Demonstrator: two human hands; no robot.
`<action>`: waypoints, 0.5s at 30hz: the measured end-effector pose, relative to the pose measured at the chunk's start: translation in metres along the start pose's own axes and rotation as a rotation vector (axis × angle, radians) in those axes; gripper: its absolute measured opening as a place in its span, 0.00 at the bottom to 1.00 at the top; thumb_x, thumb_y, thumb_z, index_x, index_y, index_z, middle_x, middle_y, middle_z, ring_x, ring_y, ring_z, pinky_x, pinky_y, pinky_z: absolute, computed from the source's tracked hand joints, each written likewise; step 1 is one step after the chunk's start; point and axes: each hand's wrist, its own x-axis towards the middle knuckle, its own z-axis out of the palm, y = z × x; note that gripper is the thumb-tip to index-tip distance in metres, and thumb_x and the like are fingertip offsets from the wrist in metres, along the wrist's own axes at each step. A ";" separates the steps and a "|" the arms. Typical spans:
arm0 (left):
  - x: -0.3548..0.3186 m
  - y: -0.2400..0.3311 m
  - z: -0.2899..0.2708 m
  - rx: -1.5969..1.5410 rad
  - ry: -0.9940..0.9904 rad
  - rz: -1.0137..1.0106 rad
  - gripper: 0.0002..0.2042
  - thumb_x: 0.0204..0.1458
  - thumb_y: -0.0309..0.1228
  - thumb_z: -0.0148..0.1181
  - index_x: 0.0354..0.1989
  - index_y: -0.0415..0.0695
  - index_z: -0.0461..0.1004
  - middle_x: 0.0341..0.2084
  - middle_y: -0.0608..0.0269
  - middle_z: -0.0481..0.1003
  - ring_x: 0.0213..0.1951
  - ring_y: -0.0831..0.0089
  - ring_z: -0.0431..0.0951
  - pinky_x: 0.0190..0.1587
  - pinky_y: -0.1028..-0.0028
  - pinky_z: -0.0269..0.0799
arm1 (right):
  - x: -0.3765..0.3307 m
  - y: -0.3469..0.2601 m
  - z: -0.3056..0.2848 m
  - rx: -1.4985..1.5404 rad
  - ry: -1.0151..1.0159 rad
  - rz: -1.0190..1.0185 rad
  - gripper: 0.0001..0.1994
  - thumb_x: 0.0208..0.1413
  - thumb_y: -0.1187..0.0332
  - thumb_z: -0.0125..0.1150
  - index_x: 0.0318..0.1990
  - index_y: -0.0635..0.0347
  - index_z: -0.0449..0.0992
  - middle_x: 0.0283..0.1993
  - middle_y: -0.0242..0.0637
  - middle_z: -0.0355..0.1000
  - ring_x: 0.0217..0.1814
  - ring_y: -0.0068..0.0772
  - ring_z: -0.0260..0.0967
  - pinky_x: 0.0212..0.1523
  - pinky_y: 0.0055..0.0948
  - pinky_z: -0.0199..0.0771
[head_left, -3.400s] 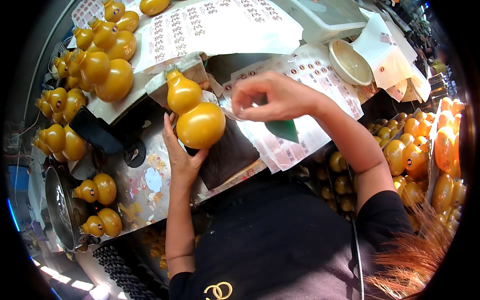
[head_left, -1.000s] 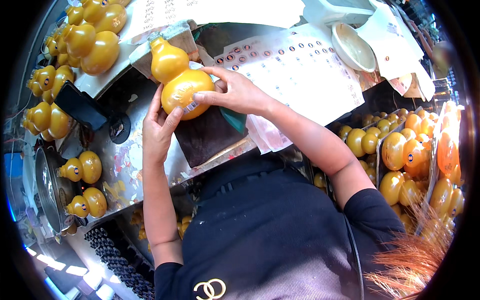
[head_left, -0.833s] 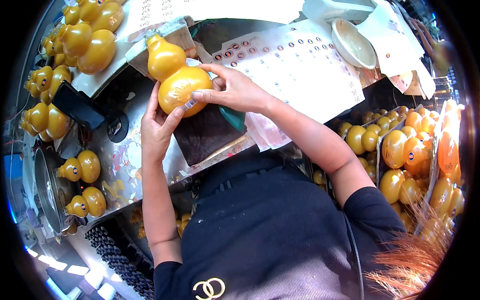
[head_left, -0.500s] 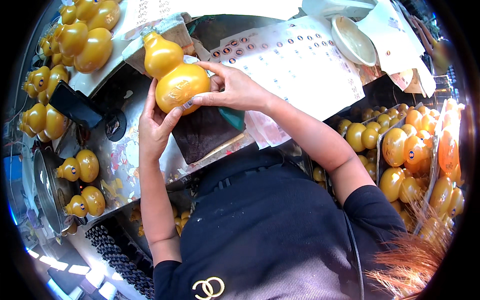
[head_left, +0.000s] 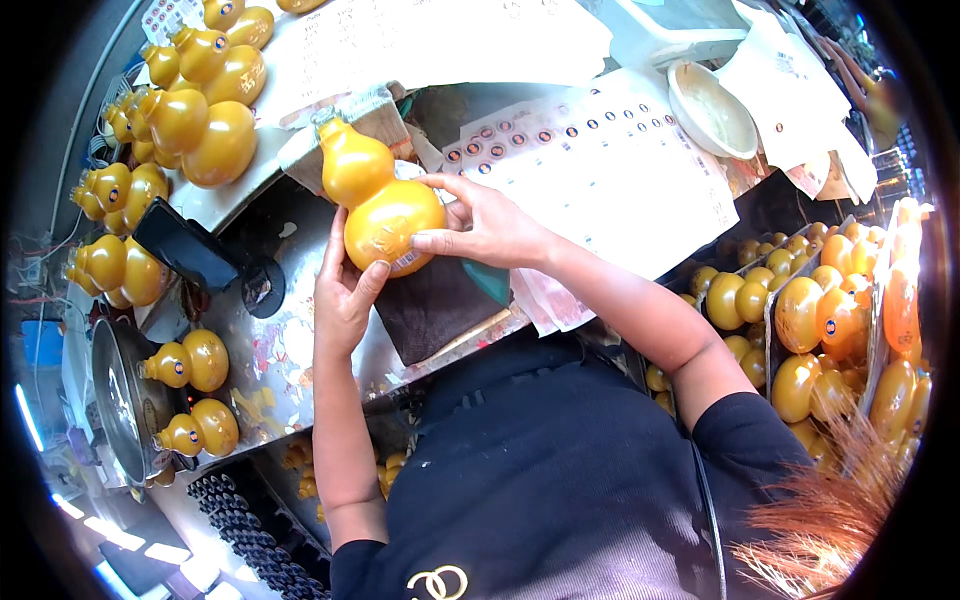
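Observation:
A glossy yellow gourd-shaped bottle (head_left: pixel 362 180) lies tilted between my hands, its clear neck pointing up and to the left. My left hand (head_left: pixel 345 300) cups its lower bulb from the left, the thumb near the bottom edge. From the right, my right hand (head_left: pixel 490 222) holds the same bulb, with its thumb on the front by a small striped label (head_left: pixel 405 260). Beneath the bottle is a dark cloth (head_left: pixel 430 315) at the table's near edge. The neck end rests near a folded pale cloth (head_left: pixel 370 118).
Sheets of round stickers (head_left: pixel 600 150) spread right of the bottle, beside a white oval bowl (head_left: pixel 712 110). More gourd bottles (head_left: pixel 215 140) stand at the left near a phone on a stand (head_left: pixel 185 243) and a metal pan (head_left: pixel 125 400). Crates of gourd bottles (head_left: pixel 800 310) are at the right.
The whole view has shifted, so things sit lower and further right. My right thumb has moved off the striped label's edge, which now shows more fully. Both hands still hold the bottle.

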 end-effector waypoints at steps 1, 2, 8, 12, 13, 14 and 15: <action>0.000 0.000 -0.001 0.004 0.001 -0.008 0.41 0.51 0.36 0.65 0.69 0.38 0.46 0.60 0.53 0.61 0.61 0.65 0.64 0.62 0.69 0.58 | -0.001 -0.002 0.000 -0.005 -0.002 0.006 0.46 0.42 0.41 0.68 0.61 0.68 0.61 0.24 0.33 0.68 0.27 0.23 0.66 0.31 0.23 0.66; 0.002 0.001 -0.002 0.008 -0.001 -0.004 0.41 0.51 0.36 0.65 0.69 0.38 0.46 0.60 0.53 0.61 0.61 0.65 0.64 0.62 0.69 0.59 | -0.001 -0.004 -0.001 -0.010 -0.004 0.012 0.46 0.42 0.41 0.68 0.61 0.68 0.61 0.24 0.33 0.68 0.27 0.23 0.66 0.31 0.22 0.66; 0.002 -0.003 -0.002 -0.013 0.002 0.008 0.42 0.50 0.38 0.66 0.69 0.38 0.47 0.59 0.53 0.62 0.61 0.65 0.64 0.61 0.69 0.60 | 0.001 -0.003 0.001 -0.004 0.027 0.006 0.40 0.47 0.47 0.68 0.61 0.66 0.61 0.21 0.26 0.64 0.24 0.15 0.61 0.29 0.19 0.61; 0.003 -0.004 -0.001 0.019 0.029 -0.002 0.41 0.50 0.38 0.66 0.68 0.38 0.49 0.59 0.52 0.62 0.60 0.65 0.65 0.61 0.69 0.60 | 0.002 -0.006 0.003 -0.070 0.057 -0.012 0.41 0.46 0.44 0.68 0.60 0.66 0.62 0.21 0.26 0.65 0.24 0.15 0.62 0.28 0.18 0.61; 0.002 -0.004 -0.001 0.022 0.032 -0.003 0.41 0.50 0.39 0.66 0.68 0.37 0.49 0.59 0.52 0.63 0.60 0.65 0.65 0.61 0.70 0.60 | 0.001 -0.006 0.003 -0.057 0.054 0.003 0.43 0.43 0.41 0.67 0.59 0.66 0.64 0.27 0.33 0.67 0.28 0.20 0.65 0.32 0.21 0.65; 0.002 -0.004 -0.001 0.026 0.035 -0.005 0.41 0.50 0.39 0.66 0.68 0.37 0.50 0.59 0.52 0.63 0.60 0.65 0.65 0.61 0.70 0.60 | 0.001 -0.008 0.002 -0.044 0.052 0.018 0.44 0.41 0.38 0.66 0.58 0.65 0.65 0.34 0.39 0.70 0.32 0.25 0.69 0.35 0.24 0.69; 0.002 -0.005 -0.002 0.022 0.032 -0.002 0.41 0.50 0.39 0.66 0.68 0.37 0.50 0.59 0.53 0.63 0.60 0.66 0.65 0.61 0.70 0.60 | 0.000 -0.009 0.002 -0.033 0.049 0.032 0.45 0.39 0.34 0.66 0.56 0.65 0.66 0.41 0.46 0.73 0.37 0.30 0.72 0.39 0.27 0.73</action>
